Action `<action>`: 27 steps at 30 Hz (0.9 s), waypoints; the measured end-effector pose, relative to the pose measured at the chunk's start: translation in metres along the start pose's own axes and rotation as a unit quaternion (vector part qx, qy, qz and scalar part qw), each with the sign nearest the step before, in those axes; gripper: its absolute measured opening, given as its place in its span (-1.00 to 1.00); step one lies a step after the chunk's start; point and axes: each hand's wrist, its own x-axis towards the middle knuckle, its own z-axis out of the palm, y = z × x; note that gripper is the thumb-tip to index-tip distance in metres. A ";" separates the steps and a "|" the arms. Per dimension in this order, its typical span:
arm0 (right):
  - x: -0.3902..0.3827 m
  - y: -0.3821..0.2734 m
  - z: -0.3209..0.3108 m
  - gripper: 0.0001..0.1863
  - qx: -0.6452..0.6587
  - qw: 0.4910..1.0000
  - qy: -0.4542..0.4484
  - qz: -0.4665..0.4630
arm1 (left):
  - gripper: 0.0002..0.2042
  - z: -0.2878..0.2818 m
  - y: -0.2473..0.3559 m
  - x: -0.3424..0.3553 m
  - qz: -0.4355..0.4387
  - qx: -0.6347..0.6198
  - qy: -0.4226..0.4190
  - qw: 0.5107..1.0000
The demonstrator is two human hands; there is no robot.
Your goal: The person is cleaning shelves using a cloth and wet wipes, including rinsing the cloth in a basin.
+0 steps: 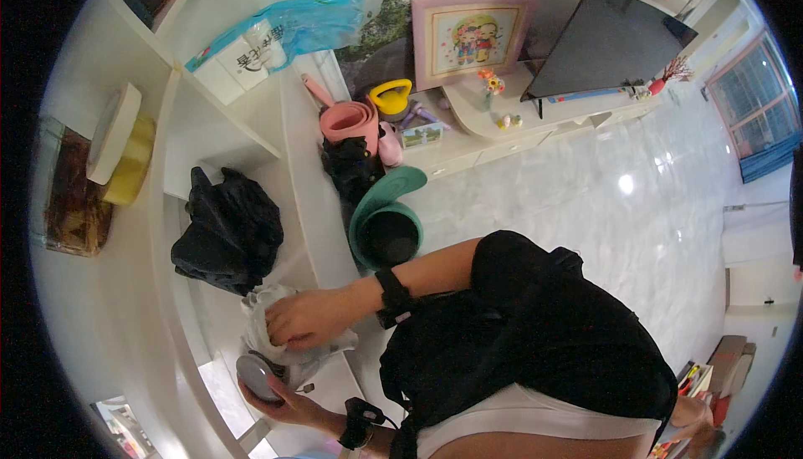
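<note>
My right hand (311,318) reaches in from the upper side, its fingers bent into a crumpled white plastic bag (266,302). Just below it, my left hand (288,409) grips a round, grey, disc-faced object (258,377) with a darker side; its exact kind I cannot make out. Beside the left thumb shows a small plug-like end (308,388). Both hands are over a white shelf surface, and my wrists wear black straps. A bunched black bag (227,229) lies next to the white one.
Behind my right forearm stand a green rolled mat (400,181), a pink rolled mat (347,120) and a yellow-handled kettlebell (391,98). White shelving (167,292) runs along the left. A blue plastic bag (318,22) lies farther back. Beyond is a television (611,45) on a low cabinet.
</note>
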 end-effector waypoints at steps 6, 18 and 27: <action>0.021 0.023 0.014 -0.74 0.050 0.998 0.012 0.023 | -0.47 -0.003 -0.008 0.001 -0.012 -0.018 -0.011 1.000; 0.015 0.009 0.004 -0.72 0.100 0.985 -0.089 0.107 | -0.41 0.012 -0.008 -0.016 -0.005 -0.033 0.089 0.995; 0.003 0.002 -0.003 -0.71 0.064 0.996 -0.040 0.045 | -0.41 0.011 0.001 -0.016 -0.053 -0.071 0.068 0.994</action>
